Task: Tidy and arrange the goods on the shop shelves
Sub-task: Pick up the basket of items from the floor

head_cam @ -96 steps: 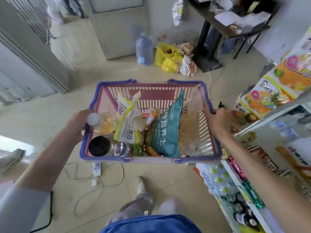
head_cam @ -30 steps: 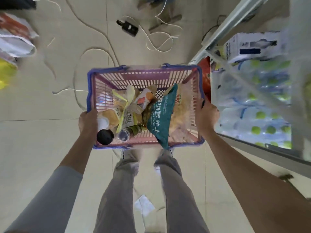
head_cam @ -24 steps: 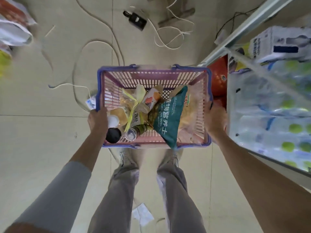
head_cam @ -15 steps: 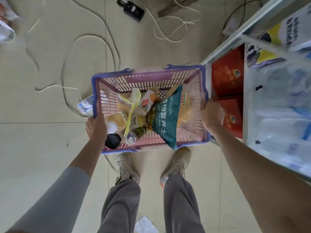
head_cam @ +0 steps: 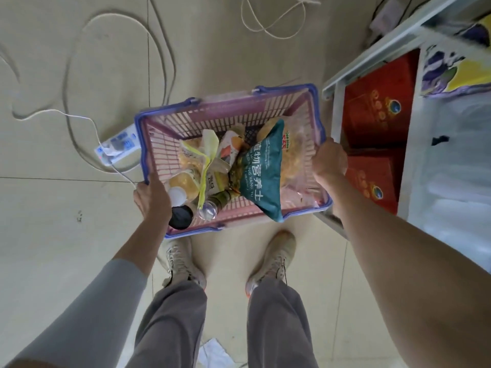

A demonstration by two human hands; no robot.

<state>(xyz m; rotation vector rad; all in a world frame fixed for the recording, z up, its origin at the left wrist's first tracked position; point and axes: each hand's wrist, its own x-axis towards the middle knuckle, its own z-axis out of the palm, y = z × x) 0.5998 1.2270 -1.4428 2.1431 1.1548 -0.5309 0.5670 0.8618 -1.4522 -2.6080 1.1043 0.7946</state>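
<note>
A pink shopping basket [head_cam: 212, 112] with a blue rim hangs low over the floor, just in front of my feet. My left hand [head_cam: 152, 199] grips its left rim and my right hand [head_cam: 329, 159] grips its right rim. Inside stands a teal bag [head_cam: 261, 171] with white lettering, tilted toward me. Left of it lie yellow packets [head_cam: 202, 155], a bottle with a white cap [head_cam: 176, 195], a black-capped bottle [head_cam: 180, 217] and a clear bottle [head_cam: 208, 210]. A white shelf unit [head_cam: 334, 107] stands right beside the basket.
Red boxes [head_cam: 377, 110] fill the lowest shelf on the right, with plastic-wrapped goods [head_cam: 451, 160] above them. A white power strip [head_cam: 117, 144] and loose cables [head_cam: 79, 75] lie on the tiled floor to the left. Crumpled paper [head_cam: 215, 353] lies between my legs.
I have turned from the open room to the shelf and lowered the basket toward the floor. Both hands kept their grip on the rims; the red boxes came into view.
</note>
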